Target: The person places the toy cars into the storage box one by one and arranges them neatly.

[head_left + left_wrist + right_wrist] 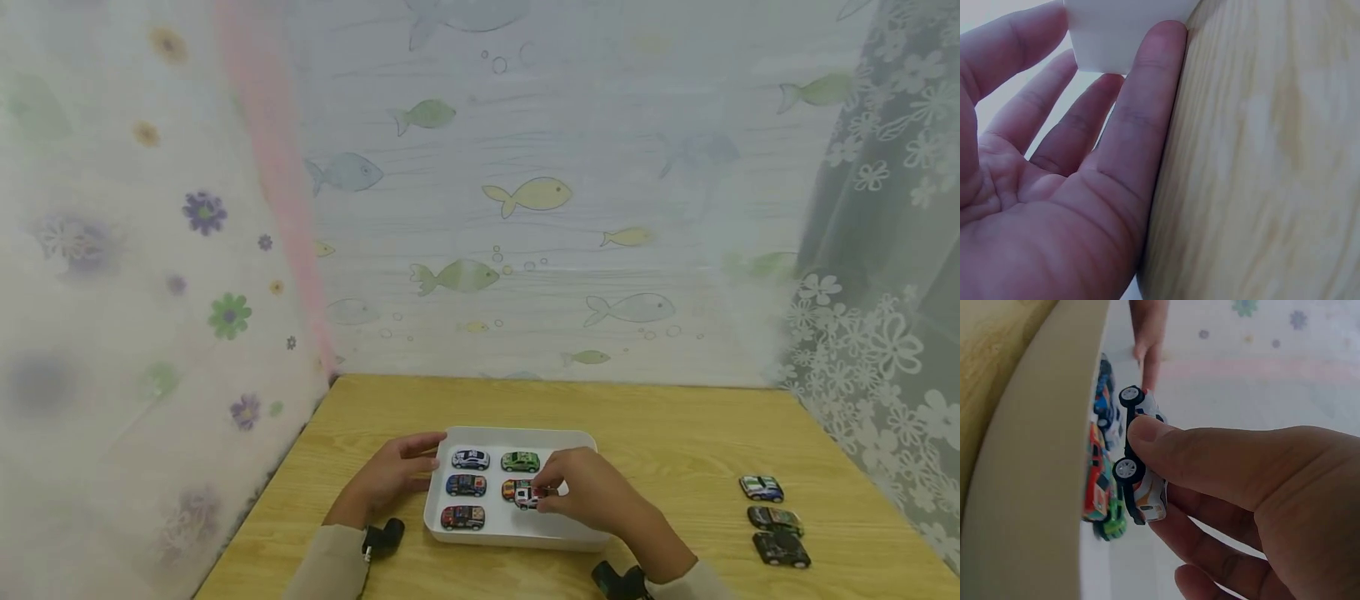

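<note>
Over the tray [517, 540], right side: my right hand [592, 492] pinches a white car [528, 497].
Left hand [393, 477], fingers straight, steadies the rim; I'd lower it level, clear of the orange car [512, 487].

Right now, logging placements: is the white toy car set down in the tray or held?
Held: the right hand pinches the white toy car, wheels clear above the tray.

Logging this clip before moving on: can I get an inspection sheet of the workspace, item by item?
Surface: light wooden table.
Job's things: white tray holding five toy cars; white toy car held above the tray.
Clutter: three toy cars in a column at the table's right.
Grippers: right hand pinches the white toy car; left hand, fingers straight, touches the tray's left edge.
Cables: nothing seen.
Surroundings: fish-print backdrop; floral curtains at both sides.
</note>
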`<state>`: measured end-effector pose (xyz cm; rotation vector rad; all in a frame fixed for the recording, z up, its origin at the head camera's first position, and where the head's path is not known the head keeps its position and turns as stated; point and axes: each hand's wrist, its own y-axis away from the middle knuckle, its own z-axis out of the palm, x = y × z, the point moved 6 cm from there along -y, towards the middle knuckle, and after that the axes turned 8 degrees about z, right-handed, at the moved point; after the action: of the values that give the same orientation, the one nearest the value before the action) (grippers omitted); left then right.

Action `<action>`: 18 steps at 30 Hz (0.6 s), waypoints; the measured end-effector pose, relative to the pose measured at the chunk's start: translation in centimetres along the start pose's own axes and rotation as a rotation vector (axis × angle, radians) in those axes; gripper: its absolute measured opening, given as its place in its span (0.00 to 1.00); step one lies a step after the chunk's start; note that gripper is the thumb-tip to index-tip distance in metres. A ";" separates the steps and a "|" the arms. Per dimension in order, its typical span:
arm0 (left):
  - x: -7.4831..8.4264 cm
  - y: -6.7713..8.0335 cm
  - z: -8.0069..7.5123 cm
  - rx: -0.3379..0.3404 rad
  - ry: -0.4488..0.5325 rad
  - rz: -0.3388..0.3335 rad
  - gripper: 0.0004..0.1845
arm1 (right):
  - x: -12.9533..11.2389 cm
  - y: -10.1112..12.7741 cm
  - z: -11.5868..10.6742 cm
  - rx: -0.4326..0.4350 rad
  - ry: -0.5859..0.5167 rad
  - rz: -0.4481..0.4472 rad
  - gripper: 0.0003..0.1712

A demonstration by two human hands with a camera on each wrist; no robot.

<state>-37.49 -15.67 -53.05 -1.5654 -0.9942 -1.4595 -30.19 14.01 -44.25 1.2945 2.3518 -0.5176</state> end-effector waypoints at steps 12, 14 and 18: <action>0.0 0.1 -0.4 -0.011 -0.034 -0.008 0.36 | 0.0 -0.3 1.6 0.005 0.001 0.053 0.11; 0.0 0.1 -0.5 -0.018 -0.035 -0.006 0.36 | 0.1 -0.4 1.9 -0.002 -0.005 0.054 0.10; -0.2 0.2 -0.5 -0.024 -0.041 0.000 0.36 | 0.3 -0.5 2.6 -0.012 -0.003 0.056 0.10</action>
<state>-37.56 -16.24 -53.21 -1.6185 -1.0036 -1.4493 -30.37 12.68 -46.53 1.3489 2.3055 -0.4868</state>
